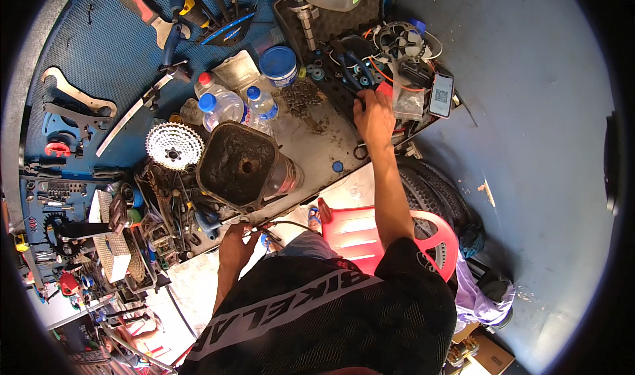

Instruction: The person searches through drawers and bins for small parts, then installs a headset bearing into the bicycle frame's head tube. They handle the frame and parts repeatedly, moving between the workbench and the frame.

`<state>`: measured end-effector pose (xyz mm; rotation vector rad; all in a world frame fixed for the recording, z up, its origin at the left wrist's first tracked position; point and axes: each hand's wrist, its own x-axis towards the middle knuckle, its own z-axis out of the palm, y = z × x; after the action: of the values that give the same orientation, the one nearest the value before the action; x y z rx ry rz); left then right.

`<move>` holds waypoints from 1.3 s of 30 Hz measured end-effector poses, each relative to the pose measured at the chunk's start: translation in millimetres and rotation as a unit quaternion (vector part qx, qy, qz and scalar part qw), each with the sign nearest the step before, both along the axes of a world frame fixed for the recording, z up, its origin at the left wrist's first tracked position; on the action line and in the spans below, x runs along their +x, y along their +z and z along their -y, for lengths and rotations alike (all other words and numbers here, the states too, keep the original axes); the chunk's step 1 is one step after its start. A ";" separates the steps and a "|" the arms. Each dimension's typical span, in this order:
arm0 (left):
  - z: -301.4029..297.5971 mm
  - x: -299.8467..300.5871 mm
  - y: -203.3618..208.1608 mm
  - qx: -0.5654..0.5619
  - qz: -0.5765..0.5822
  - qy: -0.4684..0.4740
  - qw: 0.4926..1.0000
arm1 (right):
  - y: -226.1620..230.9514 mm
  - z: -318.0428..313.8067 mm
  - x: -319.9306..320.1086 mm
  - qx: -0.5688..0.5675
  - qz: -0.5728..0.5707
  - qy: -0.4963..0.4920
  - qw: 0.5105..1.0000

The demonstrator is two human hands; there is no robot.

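One tabletop [316,171], laden with workshop tools and bicycle parts. One square black funnel [228,170], near the front edge. One silver sprocket cassette [173,146], beside it. Two hands: right [376,120], over the right-hand clutter, fingers curled, any grip unclear; left [235,248], off the front edge, pinching one thin black cable [287,222] before the body. Step in hand, apparently: selecting a part. Next move likely calls for a sure right-hand grasp, cable steady.

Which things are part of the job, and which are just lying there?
Seemingly part of the job:
black cable, in the left hand
perhaps blue-handled pliers, near the right hand, whose grip is unclear

Apparently just lying there:
phone
silver sprocket cluster
blue-lidded tub
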<state>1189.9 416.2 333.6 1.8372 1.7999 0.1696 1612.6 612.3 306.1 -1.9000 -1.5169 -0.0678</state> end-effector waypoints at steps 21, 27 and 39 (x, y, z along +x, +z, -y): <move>4.2 -12.4 -8.0 -0.009 0.026 0.048 0.998 | 24.5 -118.6 77.1 -0.123 0.133 -0.069 0.981; 5.8 -10.1 2.0 -0.012 0.017 0.058 0.998 | 23.2 -131.8 21.1 -0.205 0.193 -0.016 0.959; 23.9 -18.2 -19.9 -0.023 0.034 0.116 0.992 | 17.8 -133.9 88.7 0.003 0.041 0.006 0.999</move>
<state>1171.7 392.3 313.6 1.5683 1.9482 0.2724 1701.3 746.2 323.9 -1.9034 -1.5807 -0.1475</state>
